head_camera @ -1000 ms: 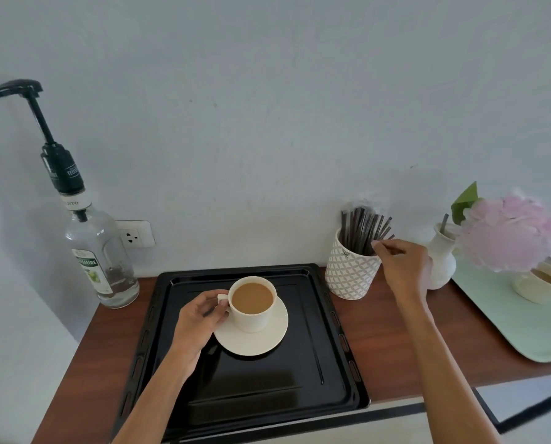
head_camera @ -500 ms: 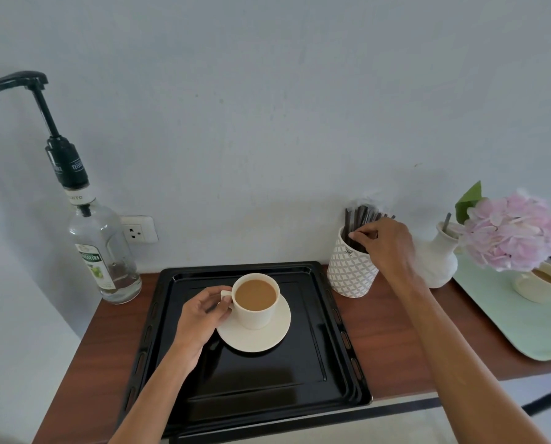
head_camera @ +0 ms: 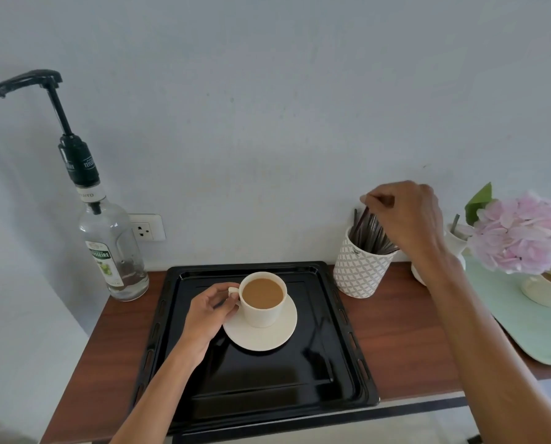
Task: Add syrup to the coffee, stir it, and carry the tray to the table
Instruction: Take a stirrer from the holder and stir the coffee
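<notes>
At the left of the frame a clear syrup bottle (head_camera: 114,251) with a tall black pump (head_camera: 56,123) stands upright on the brown counter (head_camera: 405,341), against the wall and just beside a white wall socket (head_camera: 146,227). Only a little liquid shows at its bottom. Right of it, in the lower middle, a black tray (head_camera: 299,389) lies flat on the counter. On the tray's far half sits a white saucer (head_camera: 267,338), and on the saucer a white cup (head_camera: 263,299) of milky brown coffee. The left hand (head_camera: 210,315) rests on the tray at the cup's left side, fingers closed around the cup's handle. Further right, just off the tray's far right corner, a patterned white holder (head_camera: 360,270) stands full of dark stirring sticks (head_camera: 372,235). The right hand (head_camera: 405,216) hangs above it, thumb and forefinger pinched together on the top end of one stick (head_camera: 363,216), which seems to stand a little higher than the others, though its lower end is lost among them. At the far right stand a small white vase (head_camera: 456,241), pink flowers (head_camera: 520,232), and a pale green tray (head_camera: 524,334) bearing a second cup (head_camera: 546,288).
</notes>
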Available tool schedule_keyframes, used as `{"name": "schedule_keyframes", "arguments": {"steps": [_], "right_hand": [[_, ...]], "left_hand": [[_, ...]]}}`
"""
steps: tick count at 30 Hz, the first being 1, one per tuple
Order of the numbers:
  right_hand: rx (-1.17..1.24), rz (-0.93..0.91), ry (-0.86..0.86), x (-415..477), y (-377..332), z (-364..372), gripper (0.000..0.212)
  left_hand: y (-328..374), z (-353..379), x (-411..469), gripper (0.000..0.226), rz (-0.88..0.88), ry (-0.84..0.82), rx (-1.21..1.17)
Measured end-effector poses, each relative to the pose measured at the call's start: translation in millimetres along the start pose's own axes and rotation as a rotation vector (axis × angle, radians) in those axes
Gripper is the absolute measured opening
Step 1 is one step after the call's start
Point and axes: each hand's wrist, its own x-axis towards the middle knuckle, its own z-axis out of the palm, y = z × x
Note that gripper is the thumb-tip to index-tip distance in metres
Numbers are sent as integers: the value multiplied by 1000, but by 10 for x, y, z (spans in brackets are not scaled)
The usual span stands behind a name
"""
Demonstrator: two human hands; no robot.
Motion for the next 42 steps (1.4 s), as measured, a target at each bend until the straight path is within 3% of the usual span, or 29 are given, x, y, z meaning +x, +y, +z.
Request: {"name": "schedule_keyframes", "arguments": {"steps": [6, 16, 27, 33, 42], "right_hand": [[147, -103, 29, 2, -583, -231, 21], [350, -95, -180, -256, -865, 102, 17], [274, -130, -464, -550, -893, 700, 16], [335, -60, -581, -647, -811, 886, 33], [438, -57, -588, -610, -869, 1112, 33]], "left_hand": [[10, -53, -1, 13, 7, 3, -8], [27, -19, -5, 14, -13, 3, 18], [-3, -31, -9, 14, -13, 1, 17], [-18, -27, -3, 14, -4, -6, 6], [-36, -30, 5, 13, -13, -12, -28]]}}
